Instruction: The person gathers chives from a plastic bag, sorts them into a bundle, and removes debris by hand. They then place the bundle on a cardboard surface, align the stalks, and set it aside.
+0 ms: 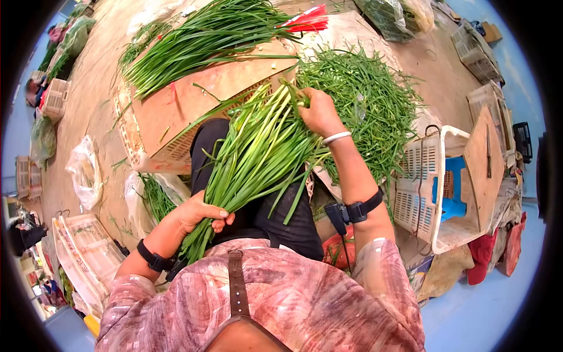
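Note:
A loose bunch of garlic chives lies slantwise over my lap, pale stem ends up and green tips toward my body. My left hand is closed round its lower, leafy part. At the upper end my right hand has its fingers curled on a few chive strands; the fingertips are partly hidden. Right beside that hand spreads a big heap of cut chive pieces. Beyond the bunch, more long chives lie on a brown board, with red ties at their far end.
The board rests on a plastic crate. A white crate on its side stands at my right, a wooden panel against it. Plastic bags and another crate are at my left. More crates line the floor's edges.

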`<action>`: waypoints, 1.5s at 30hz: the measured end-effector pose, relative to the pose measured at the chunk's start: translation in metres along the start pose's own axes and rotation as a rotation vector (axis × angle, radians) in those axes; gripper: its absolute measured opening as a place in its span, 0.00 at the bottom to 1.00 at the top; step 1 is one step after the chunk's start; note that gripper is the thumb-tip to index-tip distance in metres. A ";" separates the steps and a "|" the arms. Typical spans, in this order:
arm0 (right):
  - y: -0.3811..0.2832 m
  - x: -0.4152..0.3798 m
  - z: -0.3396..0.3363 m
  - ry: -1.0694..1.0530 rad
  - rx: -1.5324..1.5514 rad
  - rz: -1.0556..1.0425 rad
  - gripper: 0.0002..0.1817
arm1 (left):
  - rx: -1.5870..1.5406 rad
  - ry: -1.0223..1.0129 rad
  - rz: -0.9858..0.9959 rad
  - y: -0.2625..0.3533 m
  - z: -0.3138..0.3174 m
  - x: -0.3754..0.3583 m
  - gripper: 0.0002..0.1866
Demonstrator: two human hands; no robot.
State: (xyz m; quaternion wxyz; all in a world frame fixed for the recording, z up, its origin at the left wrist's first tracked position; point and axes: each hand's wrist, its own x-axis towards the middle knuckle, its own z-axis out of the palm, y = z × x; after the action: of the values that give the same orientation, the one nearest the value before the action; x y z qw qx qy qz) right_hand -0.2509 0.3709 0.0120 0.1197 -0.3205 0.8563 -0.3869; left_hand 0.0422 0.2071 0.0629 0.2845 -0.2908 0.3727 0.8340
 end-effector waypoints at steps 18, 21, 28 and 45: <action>0.009 -0.009 -0.003 -0.207 -0.104 -0.228 0.11 | 0.030 -0.037 0.002 0.001 -0.001 -0.001 0.25; 0.004 -0.010 -0.020 -0.097 0.122 -0.078 0.05 | 0.011 -0.038 -0.007 0.003 -0.001 0.001 0.25; 0.109 0.016 -0.054 0.416 -0.090 0.430 0.12 | 0.021 -0.060 -0.019 0.005 0.003 0.001 0.25; -0.032 -0.004 -0.008 -0.096 -0.150 -0.826 0.09 | 0.455 0.123 0.133 0.018 0.025 -0.008 0.12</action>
State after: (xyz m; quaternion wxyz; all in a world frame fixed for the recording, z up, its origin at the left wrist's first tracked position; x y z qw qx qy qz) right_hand -0.2368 0.3624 0.0409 -0.0294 -0.6625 0.6750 -0.3234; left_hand 0.0281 0.2144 0.0908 0.2640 -0.2444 0.5859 0.7261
